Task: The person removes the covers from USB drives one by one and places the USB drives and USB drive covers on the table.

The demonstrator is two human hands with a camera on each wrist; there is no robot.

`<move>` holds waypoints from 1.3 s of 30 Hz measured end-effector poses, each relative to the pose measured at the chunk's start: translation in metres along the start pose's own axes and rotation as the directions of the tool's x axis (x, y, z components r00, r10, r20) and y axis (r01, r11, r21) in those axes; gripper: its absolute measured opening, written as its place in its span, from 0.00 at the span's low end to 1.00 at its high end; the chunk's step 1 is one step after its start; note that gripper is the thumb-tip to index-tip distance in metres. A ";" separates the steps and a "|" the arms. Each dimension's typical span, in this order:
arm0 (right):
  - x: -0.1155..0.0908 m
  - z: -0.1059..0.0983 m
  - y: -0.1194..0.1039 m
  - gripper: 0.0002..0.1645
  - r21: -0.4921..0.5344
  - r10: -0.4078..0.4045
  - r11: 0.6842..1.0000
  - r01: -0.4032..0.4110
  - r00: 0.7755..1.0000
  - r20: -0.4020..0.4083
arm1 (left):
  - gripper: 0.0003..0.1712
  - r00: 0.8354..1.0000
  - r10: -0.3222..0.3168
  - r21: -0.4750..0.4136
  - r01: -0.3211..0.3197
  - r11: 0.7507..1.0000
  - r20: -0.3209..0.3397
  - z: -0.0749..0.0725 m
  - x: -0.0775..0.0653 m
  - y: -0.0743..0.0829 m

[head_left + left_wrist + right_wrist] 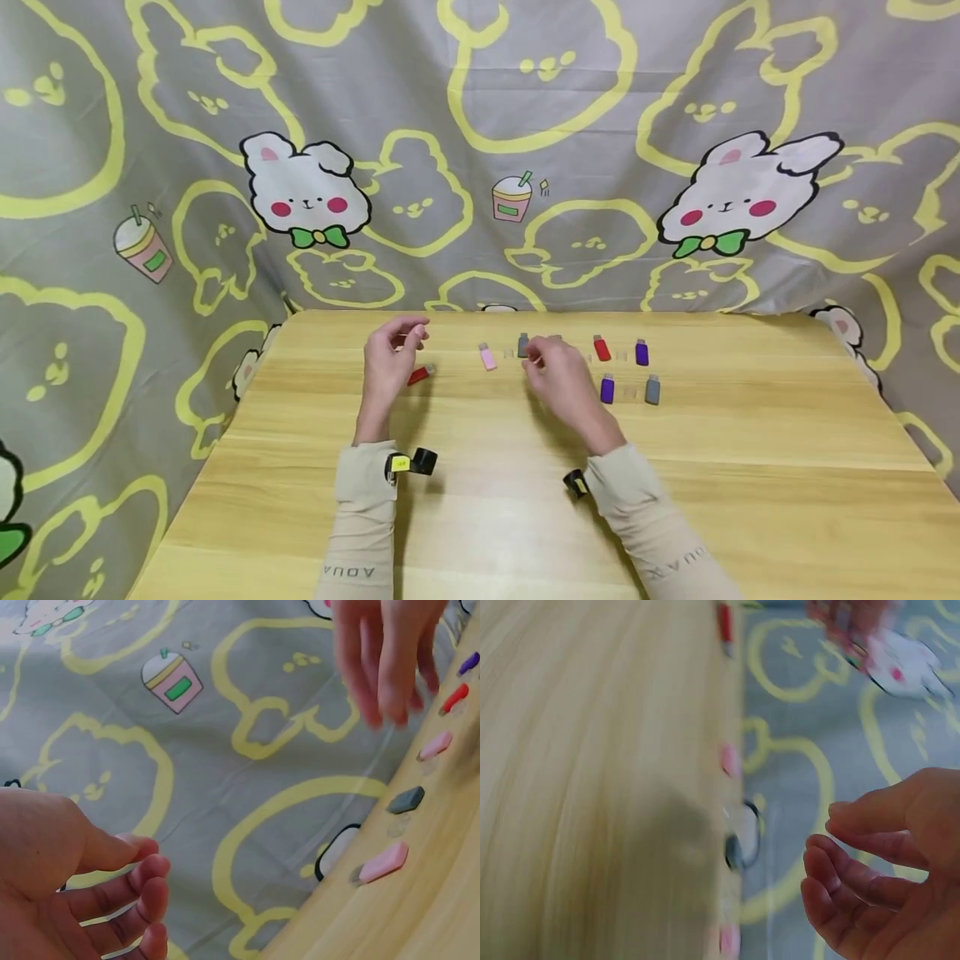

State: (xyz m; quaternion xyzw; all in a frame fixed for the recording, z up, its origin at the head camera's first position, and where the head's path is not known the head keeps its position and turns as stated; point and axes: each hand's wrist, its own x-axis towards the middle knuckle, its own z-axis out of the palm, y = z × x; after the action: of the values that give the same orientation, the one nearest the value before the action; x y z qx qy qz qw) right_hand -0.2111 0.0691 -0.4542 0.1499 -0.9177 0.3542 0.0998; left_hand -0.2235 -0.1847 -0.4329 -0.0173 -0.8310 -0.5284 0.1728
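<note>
My left hand hovers above the table's left part, fingers loosely bent, nothing between them. Just below it lies a red USB flash drive, partly hidden by the hand. My right hand is held over the row of drives, and its relaxed fingers carry nothing in the right wrist view. Left of that hand are a pink USB flash drive and a grey USB flash drive. The right hand hides most of another pink drive, seen in the left wrist view.
Right of the hands lie a red drive, two purple drives and a grey drive. Small clear pieces sit between several drives. A patterned curtain hangs along the back edge of the wooden table.
</note>
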 end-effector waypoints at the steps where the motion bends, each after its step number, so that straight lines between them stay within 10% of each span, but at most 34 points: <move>1: 0.005 0.006 -0.004 0.09 -0.022 -0.015 1.000 0.016 1.000 0.009 | 0.10 1.000 0.002 0.001 -0.002 1.000 -0.003 -0.002 -0.001 0.006; 12: 0.040 0.059 -0.029 0.10 -0.170 -0.115 0.976 0.137 0.984 0.133 | 0.09 1.000 -0.004 -0.010 0.004 1.000 -0.025 -0.014 0.003 0.002; 29: 0.058 0.125 -0.066 0.10 -0.106 -0.417 0.878 0.466 0.855 0.308 | 0.09 0.996 0.012 -0.065 -0.018 0.998 -0.090 -0.027 0.007 0.001; 39: 0.057 0.117 -0.070 0.16 -0.066 -0.343 0.913 0.403 0.845 0.409 | 0.09 0.996 0.013 -0.069 -0.020 0.997 -0.093 -0.026 0.004 0.008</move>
State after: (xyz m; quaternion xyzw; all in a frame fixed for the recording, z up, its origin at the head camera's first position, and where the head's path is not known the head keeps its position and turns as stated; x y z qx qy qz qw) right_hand -0.2494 -0.0716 -0.4801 0.3852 -0.8959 0.2211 -0.0063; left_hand -0.2184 -0.2049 -0.4143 -0.0057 -0.8030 -0.5559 0.2148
